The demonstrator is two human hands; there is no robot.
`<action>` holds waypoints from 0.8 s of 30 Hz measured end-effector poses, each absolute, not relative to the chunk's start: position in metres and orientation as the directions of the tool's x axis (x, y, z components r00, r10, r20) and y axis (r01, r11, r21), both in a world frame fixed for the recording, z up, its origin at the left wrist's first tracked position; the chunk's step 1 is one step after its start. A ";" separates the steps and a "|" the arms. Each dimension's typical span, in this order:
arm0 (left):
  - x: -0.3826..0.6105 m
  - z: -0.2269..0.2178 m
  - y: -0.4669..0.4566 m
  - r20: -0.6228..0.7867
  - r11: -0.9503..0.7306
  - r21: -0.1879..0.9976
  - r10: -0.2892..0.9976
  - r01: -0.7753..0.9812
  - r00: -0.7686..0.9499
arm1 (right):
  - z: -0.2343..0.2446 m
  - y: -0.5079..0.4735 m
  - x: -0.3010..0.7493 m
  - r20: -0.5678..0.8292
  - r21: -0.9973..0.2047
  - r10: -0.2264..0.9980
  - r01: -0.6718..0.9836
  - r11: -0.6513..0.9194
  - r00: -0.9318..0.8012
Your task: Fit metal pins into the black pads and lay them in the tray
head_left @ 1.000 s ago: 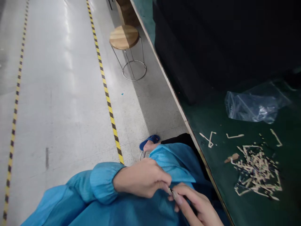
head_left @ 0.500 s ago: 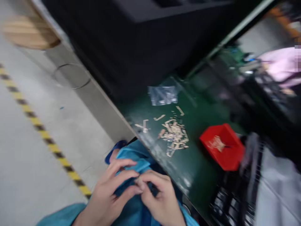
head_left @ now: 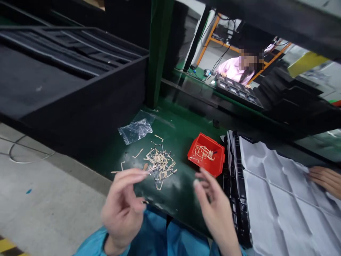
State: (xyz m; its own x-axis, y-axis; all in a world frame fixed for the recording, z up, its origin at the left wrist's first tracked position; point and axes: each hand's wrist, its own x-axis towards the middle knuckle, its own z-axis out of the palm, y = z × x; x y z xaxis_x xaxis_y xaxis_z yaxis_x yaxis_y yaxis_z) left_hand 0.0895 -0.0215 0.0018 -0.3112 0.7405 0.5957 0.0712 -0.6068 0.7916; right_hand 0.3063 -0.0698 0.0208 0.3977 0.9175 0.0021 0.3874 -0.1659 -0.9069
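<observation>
Apparently loosely, the left hand (head_left: pixel 124 209) is held over the near edge of the counter (head_left: pixel 182 190), its thumb and forefinger parted. At the thumb tip a small dark piece (head_left: pixel 144 202) is seen; whether it is pinched there by a hidden finger cannot be told. Well apart on the other side, the right hand (head_left: pixel 215 208) is held with its thumb clear of half-curled fingers, and nothing is seen between them.

Beyond and between the two hands, thin cream strips (head_left: pixel 160 161) are heaped among dark bits, probably so placed to be reached from either side. A few stray ones are scattered nearer the left hand.

Just ahead of the right fingertips a red bin (head_left: pixel 211 168) is set, presumably for short reach. More such strips are held in it as a loose tangle, probably contained by its walls so as not to be mixed with the heap.

Farther ahead of the left hand, a clear plastic bag (head_left: pixel 137 129) is laid flat; no contents can be made out. Beside the right hand, black trays (head_left: pixel 234 202) are stacked and covered by a white sheet (head_left: pixel 266 188), perhaps for protection; their pockets are hidden. On that sheet, farther right, another person's hand (head_left: pixel 326 179) is rested.
</observation>
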 end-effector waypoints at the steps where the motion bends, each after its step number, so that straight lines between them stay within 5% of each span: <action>1: 0.095 0.003 -0.018 0.640 -0.634 0.766 0.731 0.111 -0.238 | 0.019 -0.071 0.302 -0.109 -0.965 0.960 0.204 -0.164 0.258; 3: 0.103 0.003 -0.013 0.713 -0.699 0.698 0.699 0.155 -0.058 | 0.015 -0.078 0.286 -0.245 -0.944 0.966 -0.205 -0.257 -0.081; 6: 0.103 0.001 -0.013 0.759 -0.782 0.600 0.623 0.168 0.189 | 0.011 -0.087 0.267 -0.341 -0.768 0.900 -0.471 -0.433 -0.271; 13: 0.097 0.048 0.038 0.570 -0.757 0.620 0.615 0.207 0.545 | -0.010 -0.082 0.286 -0.339 -0.844 0.940 -0.455 -0.284 0.043; 15: 0.147 0.083 0.076 0.484 -0.760 0.565 0.621 0.322 0.617 | -0.020 -0.080 0.292 -0.317 -0.860 0.944 -0.448 -0.245 0.090; 17: 0.226 0.118 0.113 0.333 -0.818 0.390 0.553 0.422 0.764 | -0.028 -0.080 0.294 -0.294 -0.873 0.949 -0.437 -0.217 0.116; 24: 0.457 0.139 0.139 0.161 -0.944 0.227 0.279 0.240 0.947 | -0.052 -0.076 0.276 -0.250 -0.891 0.954 -0.425 -0.159 0.167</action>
